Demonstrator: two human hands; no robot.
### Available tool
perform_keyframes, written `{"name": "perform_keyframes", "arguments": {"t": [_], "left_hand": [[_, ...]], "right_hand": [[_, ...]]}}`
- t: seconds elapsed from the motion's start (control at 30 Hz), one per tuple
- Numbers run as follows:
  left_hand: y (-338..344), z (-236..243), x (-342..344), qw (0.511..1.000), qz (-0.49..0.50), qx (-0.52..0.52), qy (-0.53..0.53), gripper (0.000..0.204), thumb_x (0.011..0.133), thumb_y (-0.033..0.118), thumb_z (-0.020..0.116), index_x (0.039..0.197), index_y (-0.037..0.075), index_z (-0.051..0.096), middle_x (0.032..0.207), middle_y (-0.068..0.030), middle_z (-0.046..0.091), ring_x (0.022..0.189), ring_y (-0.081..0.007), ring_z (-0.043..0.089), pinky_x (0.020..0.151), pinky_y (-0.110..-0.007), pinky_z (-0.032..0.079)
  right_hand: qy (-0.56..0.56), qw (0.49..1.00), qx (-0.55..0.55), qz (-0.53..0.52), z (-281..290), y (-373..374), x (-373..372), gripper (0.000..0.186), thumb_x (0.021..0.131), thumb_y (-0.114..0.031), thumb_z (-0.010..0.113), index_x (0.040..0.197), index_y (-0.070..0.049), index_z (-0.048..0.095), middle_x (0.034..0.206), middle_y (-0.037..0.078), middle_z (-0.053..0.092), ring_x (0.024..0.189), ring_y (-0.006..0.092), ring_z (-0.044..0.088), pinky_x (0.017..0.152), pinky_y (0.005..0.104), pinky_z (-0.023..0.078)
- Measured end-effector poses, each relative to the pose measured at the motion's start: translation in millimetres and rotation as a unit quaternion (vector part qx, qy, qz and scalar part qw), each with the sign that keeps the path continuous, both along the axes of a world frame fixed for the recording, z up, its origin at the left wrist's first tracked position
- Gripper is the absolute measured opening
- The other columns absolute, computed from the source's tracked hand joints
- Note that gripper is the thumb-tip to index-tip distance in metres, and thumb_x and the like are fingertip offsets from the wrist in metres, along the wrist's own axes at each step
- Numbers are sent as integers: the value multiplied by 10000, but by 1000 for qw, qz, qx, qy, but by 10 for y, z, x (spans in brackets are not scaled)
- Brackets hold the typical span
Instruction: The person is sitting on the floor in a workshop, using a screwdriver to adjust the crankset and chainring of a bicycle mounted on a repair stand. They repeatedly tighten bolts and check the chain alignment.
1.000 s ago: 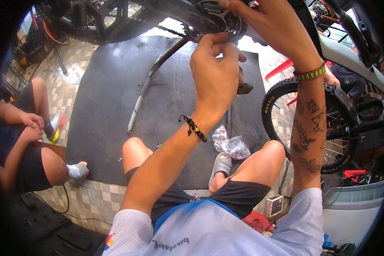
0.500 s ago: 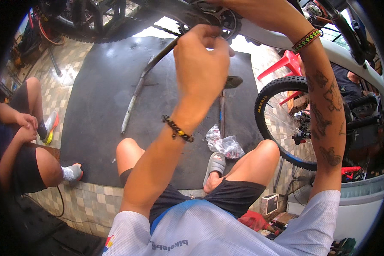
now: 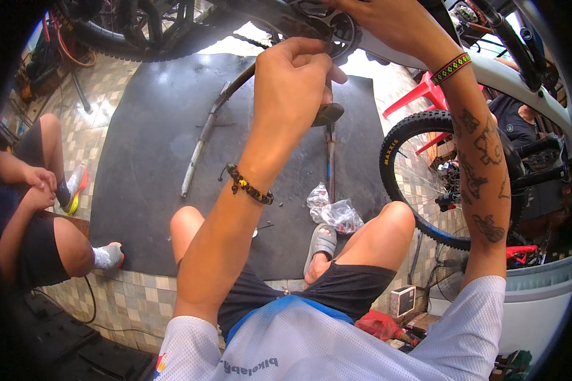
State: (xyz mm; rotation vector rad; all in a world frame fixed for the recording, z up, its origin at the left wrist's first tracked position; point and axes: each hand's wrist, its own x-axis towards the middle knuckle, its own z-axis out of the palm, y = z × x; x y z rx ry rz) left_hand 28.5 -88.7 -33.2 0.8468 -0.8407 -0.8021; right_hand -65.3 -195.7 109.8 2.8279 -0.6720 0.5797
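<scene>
A bicycle with a white frame tube (image 3: 508,86) spans the top of the head view, its chainring (image 3: 344,35) just beyond my hands. My left hand (image 3: 287,92) is closed in front of the crank area, fingers curled and partly overlapping; what they grip is hidden. Below those fingers a dark, round-ended piece (image 3: 329,115) sticks out; I cannot tell whether it is a crank end or a tool. Beside the chainring, my right hand (image 3: 388,25) reaches in from the right. Its fingertips are cut off by the upper edge, so its grip does not show.
On the black mat (image 3: 146,159) lie a long bent metal bar (image 3: 200,143), a blue-and-dark rod (image 3: 331,165) and clear plastic bags (image 3: 337,213). A wheel (image 3: 394,181) and red stool (image 3: 419,94) stand right. A seated person's hands (image 3: 39,187) rest at left.
My left hand has moved slightly left and down, its fingers lower. The dark round-ended piece has shifted left, beneath the hand. My right forearm has moved slightly left.
</scene>
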Motion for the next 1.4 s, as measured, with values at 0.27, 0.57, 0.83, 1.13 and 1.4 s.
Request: {"name": "perform_keyframes", "arguments": {"t": [0.27,0.57,0.83,1.13,1.4], "left_hand": [[-64,-69,-42,999,6,-28,-21,312,995,84,635,1237,-111,652,860,-140,761,516,-91,560,489,-233,422],[-110,-97,-139,999,20,-38,2,294,995,78,619,1240,-80,653,844,-133,751,497,-83,550,463,-235,401],[-105,-318,-181,997,40,-67,-8,286,1018,71,598,1284,-29,635,792,-83,703,490,-64,513,449,-234,371],[102,-721,-175,996,48,-58,48,287,1035,53,592,1311,-23,619,797,-63,667,518,-45,499,456,-215,372],[392,-1128,27,996,88,-33,-3,278,1025,12,595,1299,-25,626,800,-45,660,550,-28,510,471,-194,379]], "right_hand": [[1,998,-53,36,-46,21,1,320,1036,-289,623,1001,27,666,858,272,695,846,464,685,732,533,505],[110,993,-11,38,141,-28,-26,284,1031,-228,579,1154,27,606,925,280,694,898,457,681,806,536,517],[86,996,-6,31,118,155,-103,350,1032,-230,554,1309,-17,558,912,237,690,890,417,686,811,510,522],[-13,997,40,71,2,-8,-150,286,1029,-253,646,1123,14,686,902,203,734,841,360,721,755,446,536],[-305,942,-100,98,-473,254,-311,217,1030,-135,670,1202,-17,729,1067,198,768,942,293,761,857,402,596]]}}
